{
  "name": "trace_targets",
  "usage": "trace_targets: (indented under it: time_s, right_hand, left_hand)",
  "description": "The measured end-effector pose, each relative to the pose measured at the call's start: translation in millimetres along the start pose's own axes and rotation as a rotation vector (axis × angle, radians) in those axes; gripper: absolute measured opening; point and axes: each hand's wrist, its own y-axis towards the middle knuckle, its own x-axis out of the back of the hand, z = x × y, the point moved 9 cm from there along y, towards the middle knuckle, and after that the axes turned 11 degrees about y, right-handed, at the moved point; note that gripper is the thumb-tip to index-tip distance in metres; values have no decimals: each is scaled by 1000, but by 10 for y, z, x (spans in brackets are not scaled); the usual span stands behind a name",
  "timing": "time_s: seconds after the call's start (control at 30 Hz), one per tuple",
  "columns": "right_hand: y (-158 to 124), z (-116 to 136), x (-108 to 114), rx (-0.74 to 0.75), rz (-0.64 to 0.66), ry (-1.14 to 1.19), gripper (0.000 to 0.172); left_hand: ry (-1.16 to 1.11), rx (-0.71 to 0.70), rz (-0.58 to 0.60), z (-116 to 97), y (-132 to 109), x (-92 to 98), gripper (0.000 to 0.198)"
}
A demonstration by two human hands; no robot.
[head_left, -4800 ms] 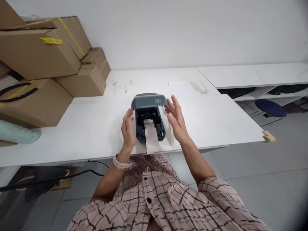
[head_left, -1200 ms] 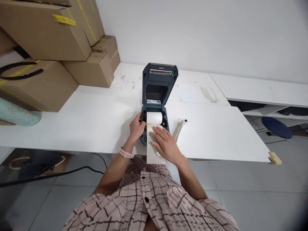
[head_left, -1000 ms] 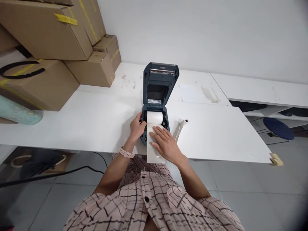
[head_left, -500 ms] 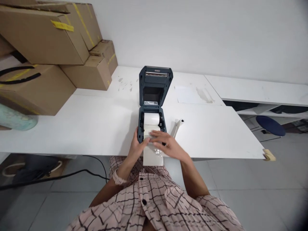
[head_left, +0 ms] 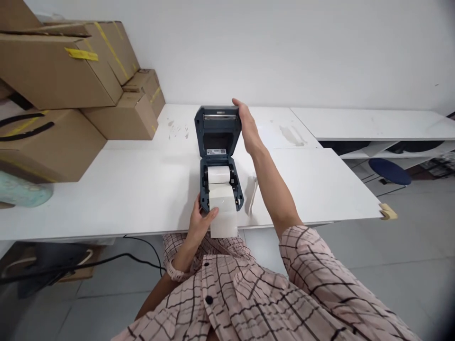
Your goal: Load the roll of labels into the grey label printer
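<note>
A dark grey label printer [head_left: 204,189] stands open near the front edge of the white table [head_left: 142,189], lid [head_left: 216,135] raised. A white paper roll [head_left: 218,174] lies inside, and its paper strip [head_left: 223,213] runs out over the table edge. My left hand [head_left: 199,221] pinches the strip's lower left edge, thumb on top. My right hand [head_left: 246,124] reaches far forward, fingers wrapped on the lid's upper right corner.
Stacked cardboard boxes [head_left: 64,94] fill the table's left side, with a teal object [head_left: 21,192] below them. A loose white strip [head_left: 252,194] lies right of the printer. A second white desk [head_left: 369,123] and blue stool [head_left: 389,171] stand right. Cables [head_left: 88,260] run on the floor.
My right hand has left the paper strip and moved up to the raised lid's top corner. My left hand slid from the printer's side down to the strip's edge.
</note>
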Motion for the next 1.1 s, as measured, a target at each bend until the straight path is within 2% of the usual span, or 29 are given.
trace_targets:
  time_s: [0.07, 0.17, 0.23, 0.3, 0.33, 0.4, 0.5, 0.63, 0.77, 0.93, 1.1]
  right_hand:
    - [-457, 130, 8, 41, -18, 30, 76]
    - [-1206, 210, -17, 10, -44, 87, 65]
    - [-1631, 148, -80, -71, -65, 104, 51]
    - [-1959, -30, -131, -212, -131, 174, 42]
    - [-2091, -152, -153, -299, -179, 247, 49]
    - [-2296, -407, -215, -474, -270, 449, 75]
    - [-2459, -652, -339, -670, -315, 683, 101]
    - [-2534, -706, -353, -758, -316, 715, 107]
    - [-2564, -704, -307, -746, -296, 624, 108]
    - [-2534, -762, -250, -661, -283, 531, 114]
    - [-2508, -769, -245, -627, -221, 445, 106]
  left_hand:
    - [19, 9, 19, 17, -21, -16, 99]
    - [43, 3, 75, 27, -60, -42, 99]
    - [46, -15, 111, 14, -90, -50, 104]
    - [41, -28, 109, -16, -106, -26, 112]
    - [42, -30, 97, -40, -103, -8, 114]
    - [45, -28, 62, -107, -65, 26, 113]
    - [55, -17, 18, -227, 54, 42, 102]
    - [39, -33, 64, -320, 183, -27, 90]
    - [77, -68, 66, -302, 175, -24, 85]
    - [115, -122, 1, -341, 170, 4, 83]
    - [165, -112, -66, -250, 73, 47, 84]
